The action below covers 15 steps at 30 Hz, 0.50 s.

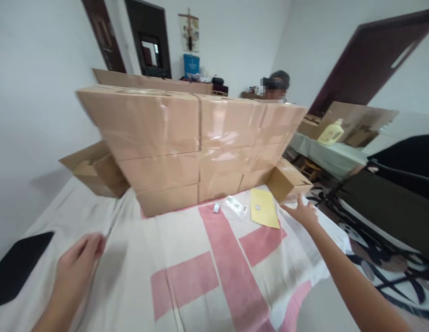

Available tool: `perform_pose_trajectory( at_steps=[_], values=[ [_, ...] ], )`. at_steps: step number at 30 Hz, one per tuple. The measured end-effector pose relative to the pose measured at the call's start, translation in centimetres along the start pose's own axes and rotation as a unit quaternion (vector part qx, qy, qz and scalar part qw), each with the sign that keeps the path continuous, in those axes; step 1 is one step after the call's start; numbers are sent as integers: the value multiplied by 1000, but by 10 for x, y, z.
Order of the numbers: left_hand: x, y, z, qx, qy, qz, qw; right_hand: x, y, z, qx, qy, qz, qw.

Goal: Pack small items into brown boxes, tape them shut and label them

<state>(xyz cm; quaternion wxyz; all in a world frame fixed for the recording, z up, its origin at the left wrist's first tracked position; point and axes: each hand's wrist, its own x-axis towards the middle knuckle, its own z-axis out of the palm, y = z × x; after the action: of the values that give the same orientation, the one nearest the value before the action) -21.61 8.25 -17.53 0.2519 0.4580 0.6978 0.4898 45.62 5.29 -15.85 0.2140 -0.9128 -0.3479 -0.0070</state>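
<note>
"What's on your feed, left to right?"

"A dark slab [22, 269] lies flat near my left hand [80, 253], whose fingers curl closed over the cloth-covered surface [138, 258]; I see nothing in it."

"And the middle?"

"A cardboard wall [166, 152] stands upright, perhaps as a screen. Before it lie a small pale cube [216, 208], a white packet [234, 207] and a yellow sheet [265, 208], likely kept apart for easy reach."

"Your right hand [301, 213]?"

"Open beside the small carton [295, 177] at the wall's right end, spread perhaps to suit its width. I can't tell whether they touch."
</note>
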Motion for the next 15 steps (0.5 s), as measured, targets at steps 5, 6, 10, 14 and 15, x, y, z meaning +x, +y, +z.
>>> perform_pose_trajectory(
  at_steps=[5, 6, 10, 14, 15],
  values=[
    [117, 22, 24, -4, 184, 58, 981, -62, -99, -6, 174, -116, -152, 966],
    [139, 22, 31, 2, 196, 55, 979, -90, -132, -3, 232, -178, -217, 932],
    [202, 3, 61, 1, 166, 17, 986, -223, -284, 19, 271, -330, -440, 790],
    [225, -33, 77, -31, 141, 52, 988, -307, -439, 65, 241, -388, -494, 740],
    [226, -41, 78, -40, 139, 70, 987, -315, -474, 80, 222, -391, -505, 737]
  ],
)
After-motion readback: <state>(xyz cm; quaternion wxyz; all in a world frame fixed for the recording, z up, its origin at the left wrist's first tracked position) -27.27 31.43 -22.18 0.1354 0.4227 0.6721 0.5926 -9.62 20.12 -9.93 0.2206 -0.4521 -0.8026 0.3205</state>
